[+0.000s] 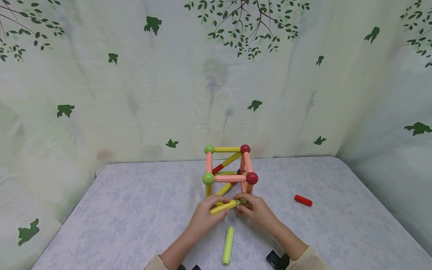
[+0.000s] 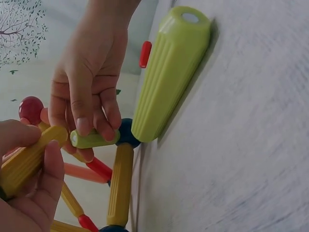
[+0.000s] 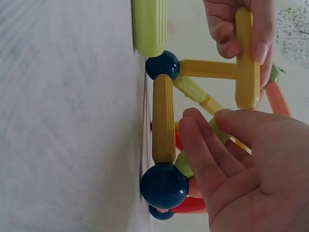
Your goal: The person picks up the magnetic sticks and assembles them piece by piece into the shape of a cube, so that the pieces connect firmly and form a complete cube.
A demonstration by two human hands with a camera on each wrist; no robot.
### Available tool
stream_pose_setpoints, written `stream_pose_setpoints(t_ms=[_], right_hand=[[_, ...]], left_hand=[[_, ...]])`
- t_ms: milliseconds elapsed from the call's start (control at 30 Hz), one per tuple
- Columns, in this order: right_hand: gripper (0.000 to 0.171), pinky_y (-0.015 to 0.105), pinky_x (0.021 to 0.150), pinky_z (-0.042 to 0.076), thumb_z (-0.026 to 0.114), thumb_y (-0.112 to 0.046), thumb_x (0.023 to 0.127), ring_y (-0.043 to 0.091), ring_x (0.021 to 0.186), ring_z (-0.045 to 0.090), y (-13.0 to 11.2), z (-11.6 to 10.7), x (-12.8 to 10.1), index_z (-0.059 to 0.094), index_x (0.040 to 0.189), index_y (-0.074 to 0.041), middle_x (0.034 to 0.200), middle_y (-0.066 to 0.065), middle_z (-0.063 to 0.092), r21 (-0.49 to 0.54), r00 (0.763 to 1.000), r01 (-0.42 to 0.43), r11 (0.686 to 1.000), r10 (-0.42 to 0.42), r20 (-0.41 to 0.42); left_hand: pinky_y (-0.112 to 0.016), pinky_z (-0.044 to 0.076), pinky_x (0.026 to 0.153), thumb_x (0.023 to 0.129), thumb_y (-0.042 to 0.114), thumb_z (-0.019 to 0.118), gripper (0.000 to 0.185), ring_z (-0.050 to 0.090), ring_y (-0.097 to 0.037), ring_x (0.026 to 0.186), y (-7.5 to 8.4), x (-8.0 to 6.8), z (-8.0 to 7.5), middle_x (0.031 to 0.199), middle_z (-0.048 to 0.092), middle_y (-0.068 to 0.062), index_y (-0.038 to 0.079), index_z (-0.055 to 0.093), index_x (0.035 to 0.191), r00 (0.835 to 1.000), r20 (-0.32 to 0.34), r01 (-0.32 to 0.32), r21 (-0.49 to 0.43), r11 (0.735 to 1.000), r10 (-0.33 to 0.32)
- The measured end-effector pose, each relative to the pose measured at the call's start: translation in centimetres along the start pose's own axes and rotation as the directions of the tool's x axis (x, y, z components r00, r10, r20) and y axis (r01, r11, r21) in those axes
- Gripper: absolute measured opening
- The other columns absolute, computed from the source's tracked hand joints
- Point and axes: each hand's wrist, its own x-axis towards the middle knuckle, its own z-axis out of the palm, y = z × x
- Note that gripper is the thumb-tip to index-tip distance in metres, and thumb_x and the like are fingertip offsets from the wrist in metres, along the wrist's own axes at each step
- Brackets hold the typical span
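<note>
A ball-and-stick frame has a pink stick (image 1: 230, 178) between a light green ball (image 1: 208, 178) and a dark red ball (image 1: 251, 178) at its upper front. My left hand (image 1: 210, 210) pinches a yellow stick (image 2: 30, 162) between thumb and fingers in front of the frame. Close beside it, my right hand (image 1: 258, 210) pinches a short green stick (image 2: 94, 139), which slants up from a dark blue ball (image 3: 165, 186) at a lower corner. In the right wrist view my fingers partly cover this green stick. Another yellow stick (image 3: 163, 118) joins two blue balls low down.
A long light green stick (image 1: 228, 245) lies on the table (image 1: 152, 225) between my forearms. Off to the right lies a red stick (image 1: 303, 200). Behind the table hangs a leaf-patterned cloth (image 1: 162, 86). Diagonal sticks (image 1: 231, 160) cross inside the frame.
</note>
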Motion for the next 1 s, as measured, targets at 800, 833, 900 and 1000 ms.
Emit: stream_pose_setpoints(t_ms=[800, 833, 900, 1000], right_hand=[[0.028, 0.020, 0.064, 0.050, 0.065, -0.012, 0.081, 0.009, 0.075, 0.061, -0.6, 0.2, 0.7, 0.062, 0.108, -0.007, 0.100, 0.002, 0.063, -0.091, 0.993, 0.113, 0.989, -0.116, -0.024], [0.028, 0.020, 0.063, 0.050, 0.065, -0.013, 0.081, 0.009, 0.072, 0.061, -0.7, 0.3, 0.8, 0.062, 0.109, -0.008, 0.099, 0.002, 0.063, -0.090, 0.994, 0.105, 0.990, -0.109, -0.033], [0.028, 0.021, 0.060, 0.050, 0.065, -0.012, 0.082, 0.010, 0.069, 0.061, -0.8, 0.5, 0.9, 0.061, 0.109, -0.009, 0.099, 0.002, 0.062, -0.083, 0.995, 0.083, 0.993, -0.087, -0.052], [0.029, 0.021, 0.055, 0.050, 0.065, -0.009, 0.082, 0.013, 0.064, 0.061, -1.0, 0.8, 1.1, 0.060, 0.111, -0.011, 0.098, 0.004, 0.061, -0.075, 0.994, 0.048, 0.996, -0.055, -0.089]], left_hand=[[-0.022, 0.048, 0.061, 0.078, 0.014, 0.071, 0.043, 0.051, -0.009, 0.076, -0.3, 0.3, -1.2, 0.109, 0.049, -0.002, 0.011, 0.050, 0.115, 0.974, -0.010, -0.217, 0.257, 0.942, 0.227], [-0.020, 0.047, 0.058, 0.077, 0.013, 0.072, 0.044, 0.050, -0.008, 0.072, -0.2, 0.3, -1.4, 0.108, 0.049, -0.002, 0.010, 0.050, 0.115, 0.961, -0.036, -0.252, 0.310, 0.917, 0.276], [-0.016, 0.042, 0.051, 0.074, 0.014, 0.074, 0.044, 0.047, -0.007, 0.065, -0.1, 0.3, -1.7, 0.102, 0.049, -0.003, 0.009, 0.051, 0.111, 0.924, -0.086, -0.306, 0.416, 0.857, 0.372], [-0.013, 0.036, 0.046, 0.072, 0.015, 0.076, 0.046, 0.042, -0.008, 0.058, 0.0, 0.5, -2.3, 0.096, 0.046, -0.007, 0.006, 0.050, 0.109, 0.878, -0.141, -0.324, 0.529, 0.784, 0.457]])
